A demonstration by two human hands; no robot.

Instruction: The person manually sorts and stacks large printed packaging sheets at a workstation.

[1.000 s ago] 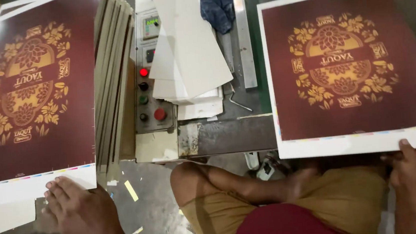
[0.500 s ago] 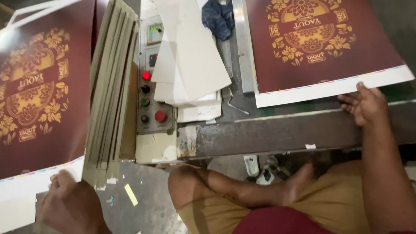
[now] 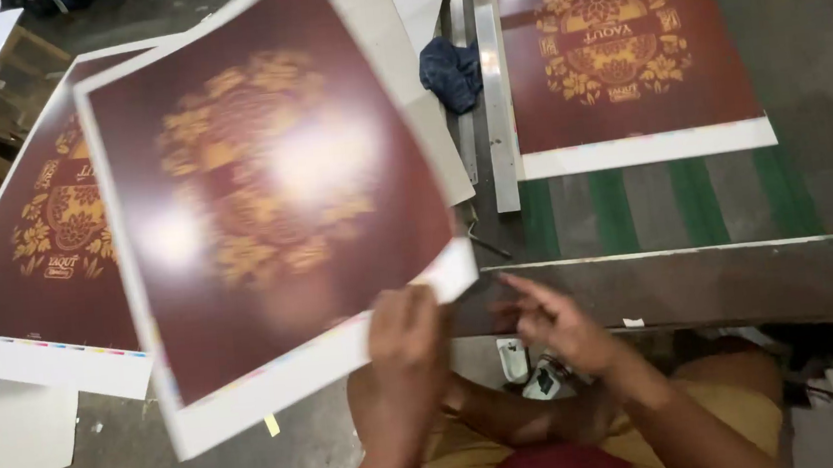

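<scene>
Head view: left hand [image 3: 404, 337] grips tilted maroon sheet [image 3: 273, 196] by bottom edge; right hand [image 3: 557, 320] open.

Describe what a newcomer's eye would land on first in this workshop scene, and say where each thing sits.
First the big maroon sheet with a gold emblem, blurred, held up centre-left by the left hand at its white bottom edge. The right hand reaches toward that same corner. A matching sheet lies flat on the table at upper right, and another on a stack at far left.
</scene>
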